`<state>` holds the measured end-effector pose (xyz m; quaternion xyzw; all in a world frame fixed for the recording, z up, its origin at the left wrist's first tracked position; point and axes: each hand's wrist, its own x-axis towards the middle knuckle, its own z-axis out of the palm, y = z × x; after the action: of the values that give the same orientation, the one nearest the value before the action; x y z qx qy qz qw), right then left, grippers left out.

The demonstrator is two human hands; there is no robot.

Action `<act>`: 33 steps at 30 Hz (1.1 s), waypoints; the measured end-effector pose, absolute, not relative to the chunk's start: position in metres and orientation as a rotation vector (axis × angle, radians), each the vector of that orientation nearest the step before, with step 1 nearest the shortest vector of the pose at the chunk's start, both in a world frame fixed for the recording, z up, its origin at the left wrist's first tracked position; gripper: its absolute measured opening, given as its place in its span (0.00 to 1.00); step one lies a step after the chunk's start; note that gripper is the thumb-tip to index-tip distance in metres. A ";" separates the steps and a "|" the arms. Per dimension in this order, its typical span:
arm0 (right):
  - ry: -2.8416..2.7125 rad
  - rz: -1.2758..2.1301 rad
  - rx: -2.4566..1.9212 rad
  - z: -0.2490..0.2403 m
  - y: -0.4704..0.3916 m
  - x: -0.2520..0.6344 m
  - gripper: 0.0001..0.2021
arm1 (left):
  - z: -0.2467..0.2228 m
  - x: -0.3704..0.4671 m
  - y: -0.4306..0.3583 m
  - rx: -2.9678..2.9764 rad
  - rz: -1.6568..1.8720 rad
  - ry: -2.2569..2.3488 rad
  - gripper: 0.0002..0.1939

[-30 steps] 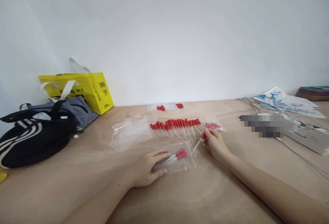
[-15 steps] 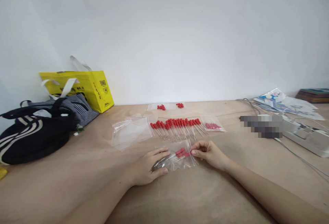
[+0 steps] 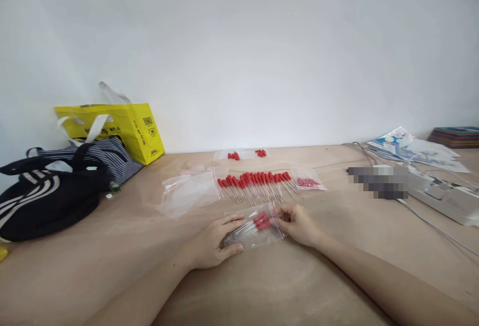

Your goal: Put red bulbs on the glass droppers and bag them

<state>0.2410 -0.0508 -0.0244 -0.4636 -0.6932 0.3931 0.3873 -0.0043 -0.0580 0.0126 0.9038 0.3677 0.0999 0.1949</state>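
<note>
A clear zip bag (image 3: 249,240) lies on the table in front of me, with several droppers with red rubber bulbs (image 3: 262,220) inside. Their clear stems point left. My left hand (image 3: 222,241) holds the bag's left end, fingers along the far edge and thumb at the near one. At the red-lined mouth on the right, my right hand (image 3: 294,222) has its fingers bent together on the bag, the tips partly behind the plastic and close to the bulbs. Beyond the bag lies a row of loose droppers (image 3: 256,180).
Flat zip bags (image 3: 190,193) lie left of the row, a filled bag (image 3: 309,181) right. Farther back are loose red bulbs (image 3: 234,156). A yellow bag (image 3: 147,136) and black bag (image 3: 48,206) stand left; a power strip (image 3: 445,193) and papers (image 3: 419,149) lie right.
My right hand has moved slightly left, its fingertips now partly within the bag's mouth. The red bulbs sit a little farther left in the bag. My left hand stays nearly still.
</note>
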 end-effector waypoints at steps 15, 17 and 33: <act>-1.587 0.395 -1.847 -0.003 0.038 0.269 0.05 | 0.009 -0.008 -0.056 2.499 0.243 1.036 0.25; -1.581 0.360 -1.911 -0.004 0.049 0.262 0.06 | 0.010 -0.007 -0.057 2.502 0.234 1.038 0.25; -1.567 0.482 -1.981 0.022 0.046 0.253 0.22 | 0.010 -0.008 -0.057 2.469 0.240 1.039 0.25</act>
<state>0.2534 0.0463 0.0217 -0.7392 -0.5848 0.1799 0.2814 -0.0082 -0.0566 0.0100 0.8948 0.3764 0.0871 0.2240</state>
